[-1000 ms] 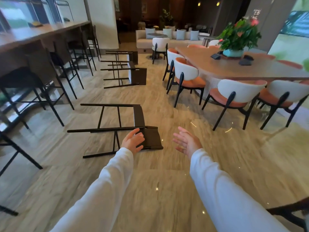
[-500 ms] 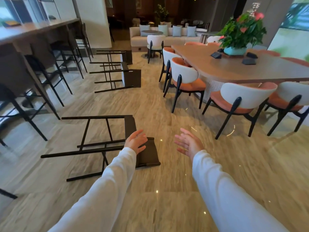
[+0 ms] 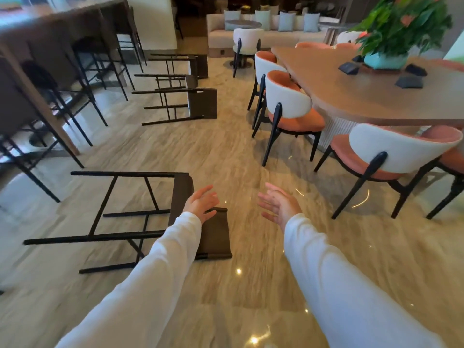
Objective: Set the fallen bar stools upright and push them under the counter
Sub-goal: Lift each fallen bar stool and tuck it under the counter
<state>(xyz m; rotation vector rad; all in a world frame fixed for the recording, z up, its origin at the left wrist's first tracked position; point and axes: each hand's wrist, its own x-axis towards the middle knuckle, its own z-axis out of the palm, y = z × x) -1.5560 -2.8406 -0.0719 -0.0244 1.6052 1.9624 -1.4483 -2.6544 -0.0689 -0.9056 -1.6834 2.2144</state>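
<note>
- Nearest fallen stool (image 3: 130, 217) lies on its side on the floor (image 3: 251, 297), seat end toward the camera wearer, legs pointing toward the counter (image 3: 50, 28). Landmark for all positions: this stool.
- Left hand (image 3: 200, 203) reaches over the stool's seat edge, fingers spread and loose, grasping nothing; whether it touches the seat cannot be told.
- Right hand (image 3: 280, 205) is to the stool's right, clear of it, palm turned inward, fingers likewise released.
- Judgement: both palms face each other, likely shaped to take the seat from two sides for the lift.
- Second fallen stool (image 3: 180, 104) lies beyond the first; third fallen stool (image 3: 185, 64) further beyond.
- Upright stools (image 3: 82, 79) stand left of the first stool, tucked under the counter.
- Dining chairs (image 3: 288, 106) stand to the stool's right, well apart.
- Task status: no fallen stool raised yet.
</note>
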